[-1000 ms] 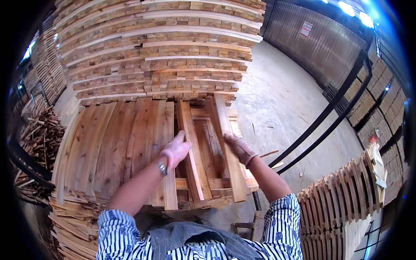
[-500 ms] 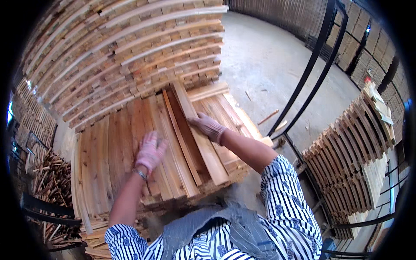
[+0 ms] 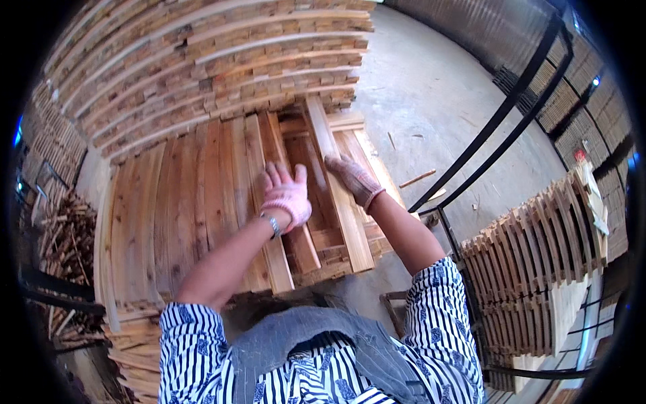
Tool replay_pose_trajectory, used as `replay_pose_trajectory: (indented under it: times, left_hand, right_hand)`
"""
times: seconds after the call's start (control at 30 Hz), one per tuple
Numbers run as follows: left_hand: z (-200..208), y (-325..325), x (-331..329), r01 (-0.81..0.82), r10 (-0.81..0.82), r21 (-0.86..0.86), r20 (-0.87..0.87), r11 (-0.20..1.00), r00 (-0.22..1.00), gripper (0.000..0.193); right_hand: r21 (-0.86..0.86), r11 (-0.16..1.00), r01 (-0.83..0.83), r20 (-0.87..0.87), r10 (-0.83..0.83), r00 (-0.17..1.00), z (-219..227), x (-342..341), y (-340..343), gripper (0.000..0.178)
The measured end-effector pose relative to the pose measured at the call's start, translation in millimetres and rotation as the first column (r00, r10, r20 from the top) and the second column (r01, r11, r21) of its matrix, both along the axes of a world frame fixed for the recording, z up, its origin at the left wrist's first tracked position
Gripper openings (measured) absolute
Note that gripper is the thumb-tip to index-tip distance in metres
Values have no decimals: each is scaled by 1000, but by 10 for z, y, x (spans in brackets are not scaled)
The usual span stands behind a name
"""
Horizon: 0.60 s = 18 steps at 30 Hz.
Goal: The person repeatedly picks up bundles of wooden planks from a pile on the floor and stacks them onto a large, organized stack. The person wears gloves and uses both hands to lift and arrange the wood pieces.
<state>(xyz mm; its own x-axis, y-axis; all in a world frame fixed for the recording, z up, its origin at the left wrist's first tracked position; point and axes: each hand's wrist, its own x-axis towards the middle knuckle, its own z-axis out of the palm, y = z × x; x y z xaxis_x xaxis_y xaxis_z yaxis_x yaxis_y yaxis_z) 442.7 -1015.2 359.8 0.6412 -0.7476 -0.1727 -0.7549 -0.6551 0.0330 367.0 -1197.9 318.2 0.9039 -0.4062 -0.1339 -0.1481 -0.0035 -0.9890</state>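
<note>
My left hand [image 3: 286, 196], in a pinkish work glove, lies with fingers spread on a reddish wooden plank [image 3: 306, 250], one of several laid side by side on a wood pile. My right hand [image 3: 354, 180], also gloved, is closed over the right edge of a pale wooden plank [image 3: 352, 232]; some of its fingers are hidden. Between these two planks is a gap where darker boards [image 3: 316, 178] of the layer below show. To the left, brown planks [image 3: 161, 215] form a close row.
A tall stack of lumber [image 3: 222, 60] rises behind the pile. Black metal bars [image 3: 498, 128] slant over the concrete floor [image 3: 431, 87] on the right, near another board stack [image 3: 538, 269]. Scrap sticks [image 3: 67, 236] are heaped at left.
The pale plank has shifted right with my right hand, away from its neighbours. My left hand has moved right onto the reddish plank, and the gap now shows more of the lower layer.
</note>
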Motion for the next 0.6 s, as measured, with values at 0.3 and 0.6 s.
replay_pose_trajectory:
  times: [0.3,0.6]
  left_hand:
    - [261,-183,-104,262,-239,136,-169,955,956,76]
    - [-52,-87,113,-2,4,-175,11,984,1000,62]
  right_hand:
    - [173,978,118,-43,-112,993,-1,-22,5,67]
    - [116,993,11,19,-14,1000,-110,57,-71,64]
